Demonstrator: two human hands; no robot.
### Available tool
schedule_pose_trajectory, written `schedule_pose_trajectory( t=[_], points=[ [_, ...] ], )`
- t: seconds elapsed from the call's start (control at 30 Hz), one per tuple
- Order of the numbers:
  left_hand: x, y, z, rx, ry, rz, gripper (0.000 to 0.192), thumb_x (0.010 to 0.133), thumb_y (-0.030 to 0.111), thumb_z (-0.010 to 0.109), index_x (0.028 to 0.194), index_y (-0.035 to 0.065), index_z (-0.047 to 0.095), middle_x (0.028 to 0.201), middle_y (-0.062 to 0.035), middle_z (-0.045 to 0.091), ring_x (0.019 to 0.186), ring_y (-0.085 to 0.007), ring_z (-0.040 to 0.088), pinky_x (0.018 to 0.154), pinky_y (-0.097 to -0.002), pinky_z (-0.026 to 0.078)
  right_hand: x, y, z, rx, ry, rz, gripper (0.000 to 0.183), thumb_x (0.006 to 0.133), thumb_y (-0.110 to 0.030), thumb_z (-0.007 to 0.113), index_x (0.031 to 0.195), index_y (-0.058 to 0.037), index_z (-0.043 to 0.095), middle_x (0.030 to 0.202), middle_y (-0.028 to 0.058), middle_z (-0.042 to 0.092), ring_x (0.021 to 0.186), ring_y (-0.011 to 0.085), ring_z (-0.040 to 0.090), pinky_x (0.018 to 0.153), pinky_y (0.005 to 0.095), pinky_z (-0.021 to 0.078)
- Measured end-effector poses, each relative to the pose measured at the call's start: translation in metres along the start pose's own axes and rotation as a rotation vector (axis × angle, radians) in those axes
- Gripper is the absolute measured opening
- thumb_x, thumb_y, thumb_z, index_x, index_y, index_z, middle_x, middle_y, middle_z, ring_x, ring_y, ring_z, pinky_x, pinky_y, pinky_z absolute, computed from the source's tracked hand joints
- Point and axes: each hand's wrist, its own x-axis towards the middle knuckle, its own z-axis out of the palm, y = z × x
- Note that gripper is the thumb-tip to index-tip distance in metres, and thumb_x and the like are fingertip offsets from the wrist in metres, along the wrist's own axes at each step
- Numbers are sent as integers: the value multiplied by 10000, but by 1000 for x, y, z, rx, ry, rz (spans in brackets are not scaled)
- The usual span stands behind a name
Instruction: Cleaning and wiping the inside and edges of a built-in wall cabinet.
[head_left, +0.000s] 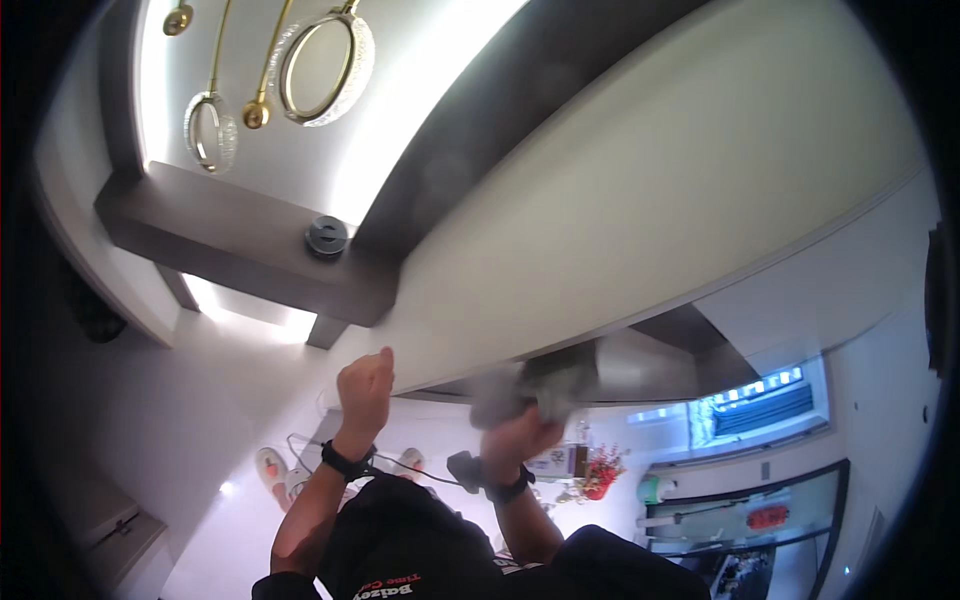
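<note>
My left hand (365, 390) is raised with its fingers curled in and its thumb pointing up. Nothing shows in it, and it is close to the lower left end of a large pale panel (645, 202). Further right, my right hand (523, 442) grips a grey thing (499, 397), apparently a cloth, badly blurred by motion. That thing overlaps the panel's lower edge and the dark recess below it; whether it touches either I cannot tell. Both wrists wear black bands, and a dark device (466, 471) with a cable sits beside my right wrist.
A round grey object (327, 237) rests on a brown ledge (247, 232) at upper left. Gold pendant lights with crystal rings (319, 67) hang above. Red flowers (602, 471), a window (757, 409) and a black-framed glass shelf (750, 517) are at right. Shoes (274, 472) show below.
</note>
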Motion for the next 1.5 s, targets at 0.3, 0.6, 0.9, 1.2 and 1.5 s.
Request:
schedule_pose_trajectory(
  t=[0.3,0.6,0.9,1.2,1.5],
  points=[
    [0,24,39,5,-145,220,190,924,168,601,810,39,520,798,-114,502,743,-311,517,633,-425,411,220,-112,-70,-717,-449,-1020,536,948,-249,616,1420,-10,533,1463,172,547,1388,335,482,1188,484,308],
    [-4,-3,35,-152,-191,111,253,958,204,564,785,25,520,779,-142,495,737,-347,508,660,-445,409,171,-112,-9,-733,-664,-985,525,851,-223,662,1263,99,610,1318,261,605,1258,355,569,1155,459,375],
    [-10,-58,-14,173,-487,-296,316,965,306,592,896,-1,619,878,-193,671,803,-378,661,740,-458,510,153,-83,-10,-473,-885,-1052,416,803,-122,612,1176,58,657,1229,210,659,1202,358,601,1151,514,372],
    [-7,-12,29,-32,-381,10,471,1030,278,506,1399,-14,508,1495,-263,452,1285,-356,549,1062,-404,428,242,-120,-38,-733,-235,-1108,356,865,-180,628,1137,41,693,1199,203,689,1214,367,604,1160,494,358],
    [-40,-95,-61,999,-1139,-256,436,972,314,444,1153,-4,681,1169,-270,675,1090,-454,636,1004,-526,475,37,-57,21,-789,-1054,-1670,410,915,-258,533,1135,14,746,1147,216,725,1106,393,668,1019,606,450]
  ],
)
